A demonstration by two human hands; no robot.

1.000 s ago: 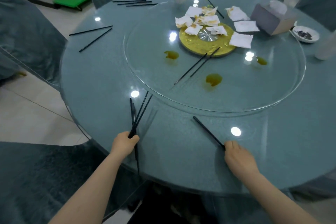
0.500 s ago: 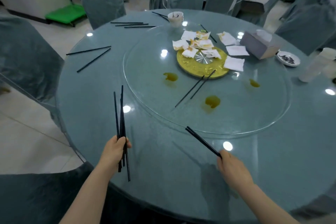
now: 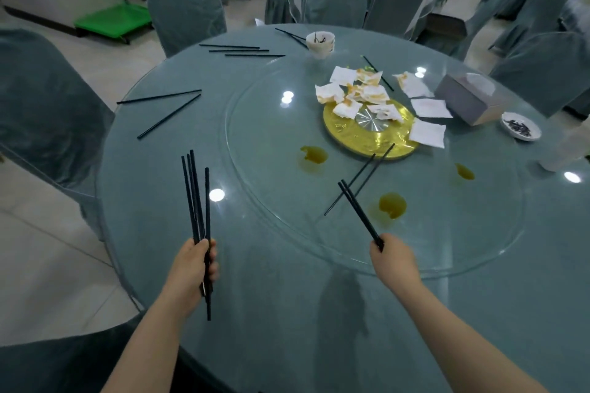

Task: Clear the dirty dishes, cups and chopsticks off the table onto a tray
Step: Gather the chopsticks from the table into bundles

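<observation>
Chopsticks (image 3: pixel 357 180) cross turntable (image 3: pixel 447 233) — perhaps touching gold plate (image 3: pixel 351 134).

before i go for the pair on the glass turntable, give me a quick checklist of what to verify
1. Left hand grips its chopstick bundle firmly: ok, fingers curled round it.
2. Right hand holds its chopsticks: ok, though gripped only at the very end.
3. Target pair lies free on the turntable: ok, nothing on top.
4. Path avoids sauce spill: not ok, it sits right beside the pair.
5. A free hand for picking up: not ok, both full.
6. Tray within reach: cannot tell, none in view.
</observation>
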